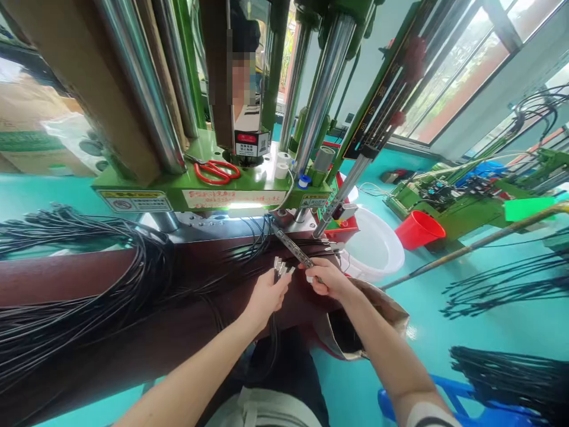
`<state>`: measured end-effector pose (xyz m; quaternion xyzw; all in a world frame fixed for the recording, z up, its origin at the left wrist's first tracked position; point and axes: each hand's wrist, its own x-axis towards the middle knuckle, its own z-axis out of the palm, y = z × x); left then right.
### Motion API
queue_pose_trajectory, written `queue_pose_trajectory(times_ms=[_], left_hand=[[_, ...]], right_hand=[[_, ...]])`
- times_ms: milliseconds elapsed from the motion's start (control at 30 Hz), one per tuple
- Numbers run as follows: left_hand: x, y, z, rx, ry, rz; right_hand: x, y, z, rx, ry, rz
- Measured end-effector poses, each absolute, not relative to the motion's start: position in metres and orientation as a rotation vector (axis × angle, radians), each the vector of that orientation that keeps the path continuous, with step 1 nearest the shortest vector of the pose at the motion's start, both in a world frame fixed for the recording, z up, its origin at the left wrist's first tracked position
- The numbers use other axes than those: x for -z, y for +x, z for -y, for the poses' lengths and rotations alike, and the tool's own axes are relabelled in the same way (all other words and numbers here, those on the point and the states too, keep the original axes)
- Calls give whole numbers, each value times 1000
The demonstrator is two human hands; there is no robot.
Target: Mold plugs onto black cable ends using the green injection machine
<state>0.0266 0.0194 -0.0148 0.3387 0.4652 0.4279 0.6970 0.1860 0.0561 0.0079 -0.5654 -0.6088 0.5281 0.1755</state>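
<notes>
My left hand [265,295] is closed around several cables with silvery metal plugs [279,268], whose ends stick up above the fingers. Just to its right, my right hand [328,277] grips the near end of a narrow metal bar [293,247] with slots or fittings along it. The bar's far end reaches the metal bed of the green press [253,178]. Black cables [251,252] lie on the brown table beside the bar, and a large bundle of black cables [146,255] spreads to the left.
Red-handled scissors [217,172] rest on the press ledge. A white tub [377,246], a red bucket [420,230] and an open sack [400,308] stand at the right. More black cables [511,373] lie over a blue stool [493,412]. Another person is behind the press.
</notes>
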Motion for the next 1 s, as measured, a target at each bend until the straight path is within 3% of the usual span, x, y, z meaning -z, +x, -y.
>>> queue_pose_trajectory(times_ms=[100, 200, 533, 733, 1000], left_hand=[[14, 41, -22, -893, 915, -1046], [15, 49, -24, -905, 1066, -1076], [15, 46, -26, -909, 1160, -1125], [18, 45, -24, -865, 1065, -1091], [11, 22, -16, -913, 670, -873]], right_hand=[[3, 188, -35, -1727, -1317, 1096], [12, 187, -26, -1710, -1216, 903], [17, 184, -23, -1619, -1202, 1018], [17, 178, -17, -1376, -1301, 1285], [21, 184, -17, -1537, -1205, 971]])
